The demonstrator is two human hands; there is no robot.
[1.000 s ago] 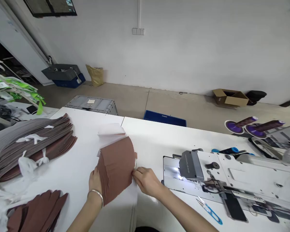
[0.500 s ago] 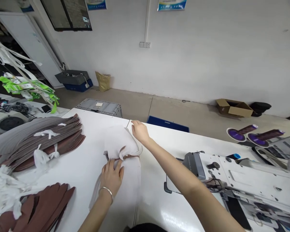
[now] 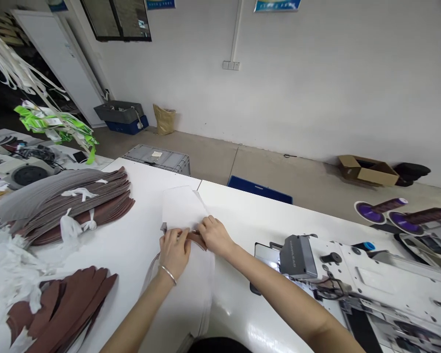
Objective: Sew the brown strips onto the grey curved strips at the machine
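A pale, thin sheet of fabric (image 3: 183,203) lies on the white table, with a brown strip (image 3: 197,240) running across it. My left hand (image 3: 174,251), with a silver bangle at the wrist, is closed at the strip's left part, thumb and fingers pressed together. At the strip's right side my right hand (image 3: 216,236) has its fingers bent and pinched on it. The two hands are close together. Both sets of fingertips partly hide the strip. Below them, more pale fabric (image 3: 191,294) spreads toward my body.
To the left lie tied bundles of grey-brown fabric pieces (image 3: 77,201), brown pieces (image 3: 69,304) and white scraps (image 3: 11,279). A sewing machine (image 3: 356,274) stands on the right, with purple-based thread cones (image 3: 380,208) behind it. A grey crate (image 3: 161,159) stands beyond the table.
My right hand has come back from the table's far edge to the brown strip beside my left hand. The far part of the fabric, bunched before, now lies flatter. The view has shifted slightly left.
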